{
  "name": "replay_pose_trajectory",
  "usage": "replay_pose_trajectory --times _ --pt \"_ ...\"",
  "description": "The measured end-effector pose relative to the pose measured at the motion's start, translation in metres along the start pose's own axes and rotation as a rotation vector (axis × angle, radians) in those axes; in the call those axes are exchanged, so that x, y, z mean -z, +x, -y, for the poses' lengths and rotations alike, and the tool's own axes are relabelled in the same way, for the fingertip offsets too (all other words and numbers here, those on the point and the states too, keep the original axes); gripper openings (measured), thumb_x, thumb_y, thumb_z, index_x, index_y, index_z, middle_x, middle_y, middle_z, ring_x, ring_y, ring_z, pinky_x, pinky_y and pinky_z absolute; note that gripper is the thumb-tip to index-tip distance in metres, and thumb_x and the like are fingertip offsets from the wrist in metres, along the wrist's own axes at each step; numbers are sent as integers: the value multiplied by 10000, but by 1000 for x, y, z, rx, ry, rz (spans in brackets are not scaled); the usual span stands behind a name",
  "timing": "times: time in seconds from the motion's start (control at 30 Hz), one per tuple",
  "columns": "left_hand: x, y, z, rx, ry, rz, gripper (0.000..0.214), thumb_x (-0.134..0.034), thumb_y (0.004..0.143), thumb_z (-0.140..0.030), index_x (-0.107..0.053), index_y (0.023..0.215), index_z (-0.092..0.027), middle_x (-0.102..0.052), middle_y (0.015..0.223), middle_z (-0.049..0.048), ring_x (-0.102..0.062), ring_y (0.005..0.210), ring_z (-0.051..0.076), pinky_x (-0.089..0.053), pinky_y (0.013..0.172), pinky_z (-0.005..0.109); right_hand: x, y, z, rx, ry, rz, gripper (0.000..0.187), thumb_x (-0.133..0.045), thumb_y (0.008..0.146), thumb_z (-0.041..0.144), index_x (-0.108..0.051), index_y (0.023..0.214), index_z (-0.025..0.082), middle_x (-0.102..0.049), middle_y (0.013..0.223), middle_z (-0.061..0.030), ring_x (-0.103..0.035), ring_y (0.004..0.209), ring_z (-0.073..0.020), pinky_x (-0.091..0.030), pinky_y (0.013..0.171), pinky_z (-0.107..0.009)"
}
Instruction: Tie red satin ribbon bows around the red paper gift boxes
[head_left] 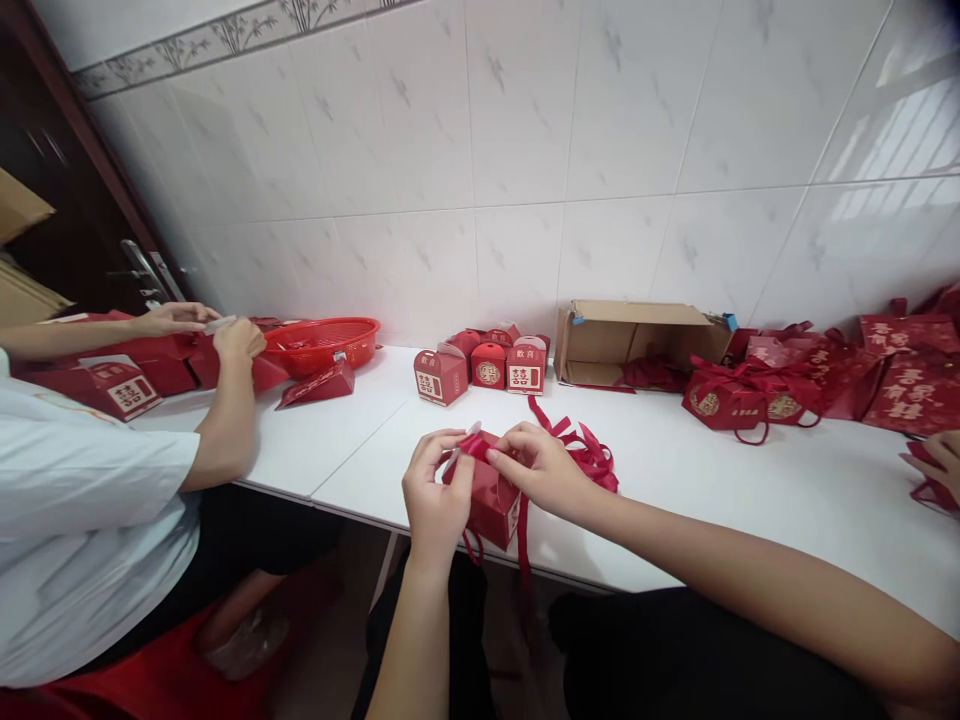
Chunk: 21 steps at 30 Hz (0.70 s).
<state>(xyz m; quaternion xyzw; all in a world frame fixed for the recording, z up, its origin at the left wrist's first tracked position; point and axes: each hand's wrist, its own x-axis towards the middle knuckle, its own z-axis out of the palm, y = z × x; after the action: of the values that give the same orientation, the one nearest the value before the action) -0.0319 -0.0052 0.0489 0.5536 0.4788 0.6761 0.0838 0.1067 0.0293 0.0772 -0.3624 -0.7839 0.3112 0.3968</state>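
A small red gift box stands at the table's front edge, between my two hands. Dark red ribbon lies over its top, its ends hanging past the table edge. My left hand is closed at the box's top left, thumb and fingers pinching the ribbon. From the right, my right hand pinches the ribbon at the top of the box. The exact fold between the fingertips is partly hidden. Just behind my right hand, a loose heap of red ribbons rests on the table.
Several finished-looking red boxes stand near the wall. An open cardboard carton holds red pieces; ribboned boxes sit right of it. At left are a red plastic basket and a co-worker's hands. Another person's hand shows far right.
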Motion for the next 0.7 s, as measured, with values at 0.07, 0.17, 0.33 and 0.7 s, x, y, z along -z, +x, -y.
replay_pose_trajectory --times 0.07,0.17,0.33,0.7 --pt "-2 0 -3 -37 28 32 71 -569 786 -207 -629 799 -172 -616 942 52 -593 942 180 -487 844 317 1 -1 2 38 22 -2 206 -554 809 338 -615 693 178 -559 757 -25 -513 764 -155 -389 699 -280" --pt "-5 -1 -7 -85 88 26 79 -585 780 -223 -649 810 -186 -607 960 50 -576 969 181 -462 884 322 4 -1 6 54 97 16 223 -538 821 349 -604 706 170 -575 718 -15 -509 700 -139 -393 657 -263" --pt "-2 1 0 23 126 -42 492 -627 752 -275 -472 1218 -243 -511 1229 87 -542 1066 207 -458 873 348 16 0 14 10 292 -41 256 -530 825 384 -580 700 166 -578 700 -5 -520 677 -127 -408 642 -243" --pt "-1 6 30 238 273 44 164 -525 788 -314 -608 875 -203 -649 809 24 -584 723 161 -450 666 262 45 -20 45 373 636 -399 98 -556 850 289 -623 825 222 -556 674 14 -502 650 -113 -419 632 -250"
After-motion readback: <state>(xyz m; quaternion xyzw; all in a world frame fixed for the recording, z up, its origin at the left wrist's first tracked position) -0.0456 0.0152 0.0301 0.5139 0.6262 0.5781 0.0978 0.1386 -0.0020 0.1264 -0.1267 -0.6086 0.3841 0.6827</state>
